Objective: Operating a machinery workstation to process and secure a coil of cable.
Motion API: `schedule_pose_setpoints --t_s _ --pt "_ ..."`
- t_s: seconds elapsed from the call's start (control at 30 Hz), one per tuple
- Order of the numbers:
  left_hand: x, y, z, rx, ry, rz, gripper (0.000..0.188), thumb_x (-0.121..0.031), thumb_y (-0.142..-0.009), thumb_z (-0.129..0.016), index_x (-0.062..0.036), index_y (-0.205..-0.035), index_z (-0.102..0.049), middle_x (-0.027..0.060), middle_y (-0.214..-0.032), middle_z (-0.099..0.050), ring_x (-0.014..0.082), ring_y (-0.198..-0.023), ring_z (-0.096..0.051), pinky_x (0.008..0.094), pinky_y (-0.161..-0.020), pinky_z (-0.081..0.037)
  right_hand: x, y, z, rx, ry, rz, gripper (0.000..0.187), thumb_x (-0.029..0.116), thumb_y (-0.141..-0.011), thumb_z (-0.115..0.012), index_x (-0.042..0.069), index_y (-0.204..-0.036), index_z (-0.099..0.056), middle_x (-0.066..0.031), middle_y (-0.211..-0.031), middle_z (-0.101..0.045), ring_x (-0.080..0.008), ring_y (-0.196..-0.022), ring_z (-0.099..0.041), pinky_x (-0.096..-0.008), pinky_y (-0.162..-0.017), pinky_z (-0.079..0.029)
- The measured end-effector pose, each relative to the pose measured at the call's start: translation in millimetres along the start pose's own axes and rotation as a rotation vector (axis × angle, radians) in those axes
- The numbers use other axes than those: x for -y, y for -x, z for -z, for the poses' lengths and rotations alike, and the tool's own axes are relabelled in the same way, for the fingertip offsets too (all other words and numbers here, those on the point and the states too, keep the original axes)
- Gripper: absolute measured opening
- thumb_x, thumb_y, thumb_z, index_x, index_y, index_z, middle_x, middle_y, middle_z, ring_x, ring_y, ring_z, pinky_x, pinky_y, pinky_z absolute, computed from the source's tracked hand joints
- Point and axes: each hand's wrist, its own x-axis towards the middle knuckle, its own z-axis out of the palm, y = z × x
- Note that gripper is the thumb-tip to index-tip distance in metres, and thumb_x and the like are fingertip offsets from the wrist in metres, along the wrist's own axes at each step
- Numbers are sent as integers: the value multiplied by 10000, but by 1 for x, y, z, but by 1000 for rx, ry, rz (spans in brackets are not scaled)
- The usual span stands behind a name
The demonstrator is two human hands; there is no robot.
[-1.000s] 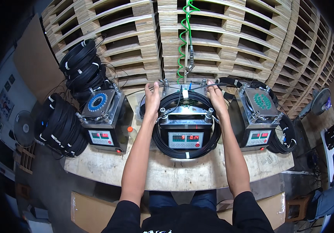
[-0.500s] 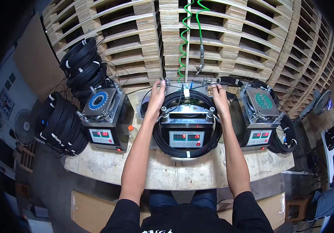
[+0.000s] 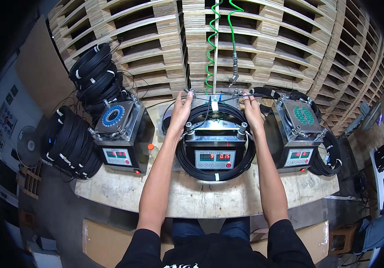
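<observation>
A polishing-type machine [image 3: 215,154] with a red digital display stands in front of me. A coil of black cable [image 3: 216,176] hangs around it, tied with white bands. At its far left corner post, my left hand [image 3: 182,110] has thumb and finger curled; what lies between them is too small to make out. My right hand [image 3: 252,110] is bent the same way near the far right corner post [image 3: 235,92], its fingertips partly hidden. Thin black cable runs past both hands. Metal knobs [image 3: 243,127] top the machine's near corners.
Similar machines stand left [image 3: 119,134], with a blue ring of parts, and right [image 3: 300,134], with green parts. Black cable coils [image 3: 69,147] are stacked at the left. An orange-capped bottle [image 3: 151,152] is beside my left forearm. A green air hose [image 3: 233,40] hangs before wooden pallets [image 3: 143,44].
Both hands stay at the far corners, with small finger shifts. The hanging air nozzle has swung slightly to the right. Part of the middle display's reading appears different.
</observation>
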Motion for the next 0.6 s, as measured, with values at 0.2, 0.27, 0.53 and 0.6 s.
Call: schedule_pose_setpoints --t_s 0.2,0.27,0.53,0.6 --pt "10 -10 -5 51 11 17 777 -571 -976 -508 -25 -1506 -352 269 -1317 -562 336 -1239 -547 390 -1054 -390 -28 -20 11 -24 160 9 409 271 -1043 -491 2 -1341 -562 -67 -1055 -650 -132 -958 -560 -266 -868 -433" --pt "17 -15 -7 21 3 9 763 -567 -978 -507 -25 -1496 -368 266 -1316 -569 338 -1237 -551 391 -1056 -389 -36 -24 11 -4 203 50 410 274 -1039 -502 4 -1342 -563 -43 -997 -644 -116 -909 -546 -254 -826 -433" --pt "4 -3 -3 -93 -54 16 726 -544 -980 -518 -37 -1484 -391 217 -1216 -616 313 -1176 -579 376 -998 -428 -25 -15 5 109 30 31 394 234 -1055 -469 13 -1374 -540 -31 -1009 -618 -107 -907 -534 -233 -823 -436" --pt "-2 1 -5 -61 -21 19 732 -549 -979 -515 -46 -1493 -383 205 -1203 -617 307 -1147 -586 373 -989 -433 -24 -14 4 93 39 43 400 243 -1059 -460 10 -1375 -537 -34 -1019 -617 -111 -916 -538 -233 -832 -438"
